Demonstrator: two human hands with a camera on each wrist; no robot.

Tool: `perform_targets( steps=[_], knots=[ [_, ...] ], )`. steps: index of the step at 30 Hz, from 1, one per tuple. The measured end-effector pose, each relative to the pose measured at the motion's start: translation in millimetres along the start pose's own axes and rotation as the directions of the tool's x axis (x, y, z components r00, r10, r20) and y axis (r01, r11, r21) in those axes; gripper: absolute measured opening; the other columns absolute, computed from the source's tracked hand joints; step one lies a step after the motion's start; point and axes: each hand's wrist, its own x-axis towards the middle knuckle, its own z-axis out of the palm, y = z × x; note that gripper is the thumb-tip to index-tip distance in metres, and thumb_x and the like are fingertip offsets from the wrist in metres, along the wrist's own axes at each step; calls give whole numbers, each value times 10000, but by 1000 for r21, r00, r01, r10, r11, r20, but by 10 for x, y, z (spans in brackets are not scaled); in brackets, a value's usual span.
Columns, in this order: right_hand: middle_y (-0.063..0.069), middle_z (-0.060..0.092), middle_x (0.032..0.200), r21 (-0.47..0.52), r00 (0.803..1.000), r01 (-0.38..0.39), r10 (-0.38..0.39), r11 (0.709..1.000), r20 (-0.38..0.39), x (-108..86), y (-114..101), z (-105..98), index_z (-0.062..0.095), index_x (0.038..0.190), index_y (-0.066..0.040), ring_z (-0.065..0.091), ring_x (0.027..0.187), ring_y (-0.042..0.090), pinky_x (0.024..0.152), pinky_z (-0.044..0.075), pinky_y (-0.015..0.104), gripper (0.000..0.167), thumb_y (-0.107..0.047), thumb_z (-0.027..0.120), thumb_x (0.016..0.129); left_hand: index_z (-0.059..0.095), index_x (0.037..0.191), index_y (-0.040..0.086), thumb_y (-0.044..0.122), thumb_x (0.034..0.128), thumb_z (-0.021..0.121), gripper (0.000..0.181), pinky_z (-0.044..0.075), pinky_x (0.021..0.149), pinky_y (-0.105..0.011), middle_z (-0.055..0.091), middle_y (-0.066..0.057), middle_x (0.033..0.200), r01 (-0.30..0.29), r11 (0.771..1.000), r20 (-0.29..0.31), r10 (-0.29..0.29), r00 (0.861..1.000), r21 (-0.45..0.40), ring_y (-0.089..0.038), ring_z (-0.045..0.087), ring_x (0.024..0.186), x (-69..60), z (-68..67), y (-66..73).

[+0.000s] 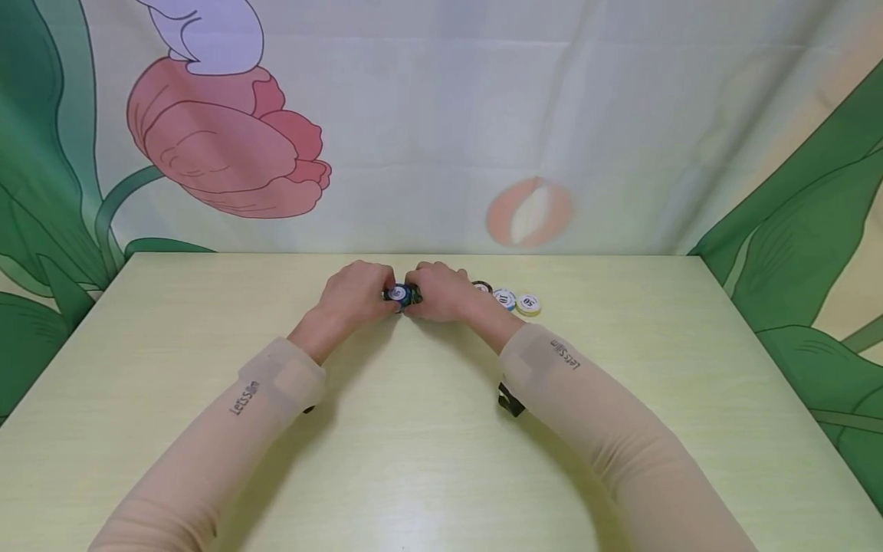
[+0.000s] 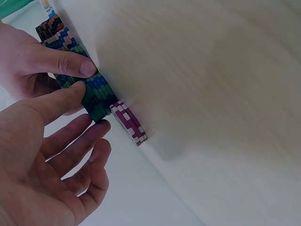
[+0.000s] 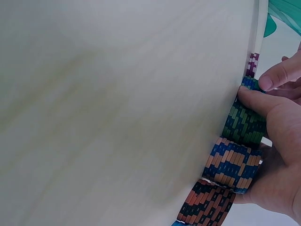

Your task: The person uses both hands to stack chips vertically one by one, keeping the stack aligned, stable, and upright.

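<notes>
My left hand (image 1: 355, 295) pinches a stack of blue and green poker chips (image 2: 99, 92) between thumb and fingers. From the other side, my right hand (image 1: 441, 291) grips the same stack, its thumb (image 3: 256, 98) laid across the chips. Seen from above, the stack's top chip (image 1: 398, 294) has a pale round centre. A short stack of purple and white chips (image 2: 129, 123) stands beside it, on the left. To the right along the row come navy and green chips (image 3: 244, 123), then blue and tan chips (image 3: 232, 165).
Farther right in the row are black and orange chips (image 3: 207, 203), a blue-edged white stack (image 1: 504, 299) and a yellow-edged one (image 1: 529, 305). The row lies near the back edge of the pale table (image 1: 428, 460). Behind it hangs a printed curtain (image 1: 414, 138).
</notes>
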Motion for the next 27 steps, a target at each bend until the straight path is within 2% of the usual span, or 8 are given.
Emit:
perform_targets(
  steps=[27],
  knots=[
    [35, 601, 1153, 10, 1000, -7, 8, 1000, -21, -5, -2, 35, 686, 1186, -153, 561, 1043, 234, 908, 443, 583, 323, -375, 730, 955, 708, 923, 25, 173, 875, 834, 200, 500, 687, -376, 659, -56, 813, -35, 999, -23, 36, 999, 23, -232, 585, 759, 17, 59, 4]
  ],
)
